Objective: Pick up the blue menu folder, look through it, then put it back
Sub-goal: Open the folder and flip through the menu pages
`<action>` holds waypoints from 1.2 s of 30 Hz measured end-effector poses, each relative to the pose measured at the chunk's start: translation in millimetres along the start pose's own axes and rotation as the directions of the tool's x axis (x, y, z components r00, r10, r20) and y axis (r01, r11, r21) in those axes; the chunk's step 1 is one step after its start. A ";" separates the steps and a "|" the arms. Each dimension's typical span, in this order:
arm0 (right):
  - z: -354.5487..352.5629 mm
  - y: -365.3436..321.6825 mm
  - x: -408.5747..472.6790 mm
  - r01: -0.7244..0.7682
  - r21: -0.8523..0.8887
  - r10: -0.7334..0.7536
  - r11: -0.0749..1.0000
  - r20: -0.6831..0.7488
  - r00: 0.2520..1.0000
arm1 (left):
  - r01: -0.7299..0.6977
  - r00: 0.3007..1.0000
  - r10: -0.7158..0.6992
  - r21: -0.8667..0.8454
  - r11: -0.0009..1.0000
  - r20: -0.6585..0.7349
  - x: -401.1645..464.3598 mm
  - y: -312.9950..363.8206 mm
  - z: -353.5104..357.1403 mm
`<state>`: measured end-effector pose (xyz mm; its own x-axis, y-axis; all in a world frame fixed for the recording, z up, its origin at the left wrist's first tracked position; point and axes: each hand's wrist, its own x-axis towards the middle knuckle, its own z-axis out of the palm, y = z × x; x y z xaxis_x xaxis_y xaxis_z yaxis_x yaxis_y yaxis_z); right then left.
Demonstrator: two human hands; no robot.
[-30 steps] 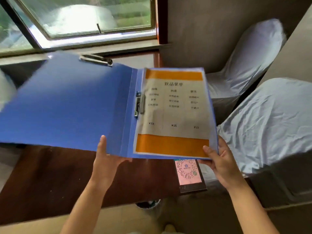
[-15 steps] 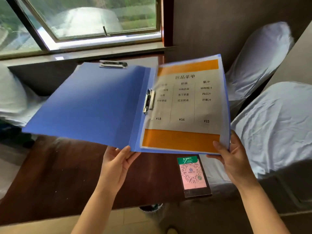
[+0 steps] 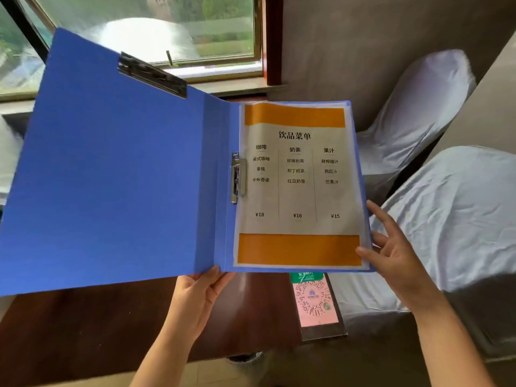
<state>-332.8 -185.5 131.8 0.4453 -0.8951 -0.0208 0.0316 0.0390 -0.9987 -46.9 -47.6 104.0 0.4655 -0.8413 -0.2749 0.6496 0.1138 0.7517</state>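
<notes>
The blue menu folder (image 3: 117, 174) is held wide open in the air above the dark wooden table (image 3: 83, 325). Its left cover is bare blue with a black clip at the top. The right half holds a drinks menu page (image 3: 297, 185) with orange bands, pinned by a metal clamp at the spine. My left hand (image 3: 195, 300) supports the folder from below near the spine. My right hand (image 3: 391, 255) grips the lower right edge, thumb on the page's corner.
A pink QR-code stand (image 3: 315, 303) lies on the table's right edge under the folder. Two chairs in white covers (image 3: 446, 219) stand to the right. A window (image 3: 156, 37) and its sill run behind the table.
The folder has come up closer to the camera and its left cover has swung up and wider open. Both hands keep their hold at the bottom edge.
</notes>
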 end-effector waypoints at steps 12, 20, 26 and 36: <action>5.4 -16.0 11.2 0.082 -0.294 -0.163 0.952 -0.266 0.950 | 0.089 0.990 -0.103 -0.137 0.987 -0.096 -7.8 -9.3 9.9; 55.0 -69.2 2.7 0.190 0.273 -0.154 0.943 -0.148 0.977 | 0.081 0.992 -0.092 -0.128 0.988 -0.084 -11.8 -4.7 18.8; 122.1 -56.1 0.8 -0.120 -0.094 0.100 0.988 -0.191 0.976 | 0.080 0.996 -0.083 -0.095 0.992 -0.033 -14.4 -6.0 21.2; 197.3 -38.5 6.5 0.408 -0.786 -0.283 0.464 0.304 0.910 | 0.020 0.996 -0.024 0.039 0.999 0.086 -18.2 -4.1 24.4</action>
<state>-154.5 -105.2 179.1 0.6685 -0.6900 0.2774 -0.5075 -0.6959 -0.5080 -72.7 -45.6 120.5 0.3968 -0.8859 -0.2403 0.6351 0.0759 0.7687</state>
